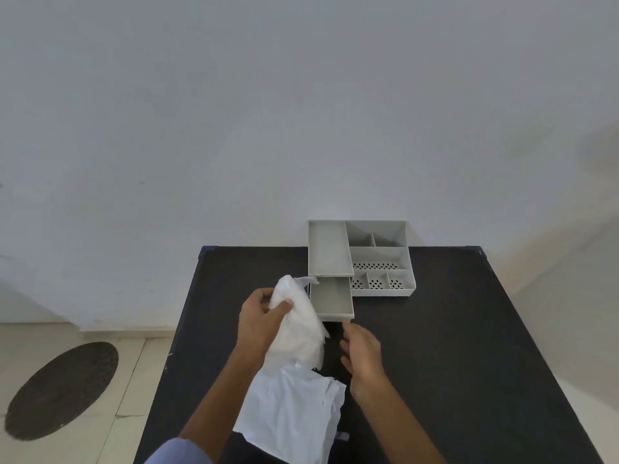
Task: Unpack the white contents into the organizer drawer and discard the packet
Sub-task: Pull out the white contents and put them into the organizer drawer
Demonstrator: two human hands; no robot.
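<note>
1. Step in hand, my read: the contents are out of the packet and on the way to the drawer. Left hand (259, 324) is clamped, thumb over fingers, on the white contents (299, 326), a soft crumpled wad held off the table.
2. Right hand (363, 351) has its fingers loosely spread and grips nothing. It hovers just beside the wad at its 3 o'clock, near the drawer front.
3. Packet (294, 416) lies flat and wrinkled on the table at 6 o'clock from the wad. It looks empty, though I can't see inside.
4. Organizer (380, 259) sits at the table's far edge, 12 o'clock from the hands. Its drawer (331, 298) is pulled open and bare inside. The top of the wad just overlaps the drawer's left rim in view.
5. Next move calls for swinging the wad toward 1 o'clock, over the drawer, and tucking it below the rim. It's bulky against the drawer, so the right hand likely needs to press it in. After that, bin the packet. No bin in view.
6. Surface: black table (469, 346), otherwise bare. Room: plain grey wall behind, pale tiled floor at 9 o'clock with a dark oval mat (62, 390).
</note>
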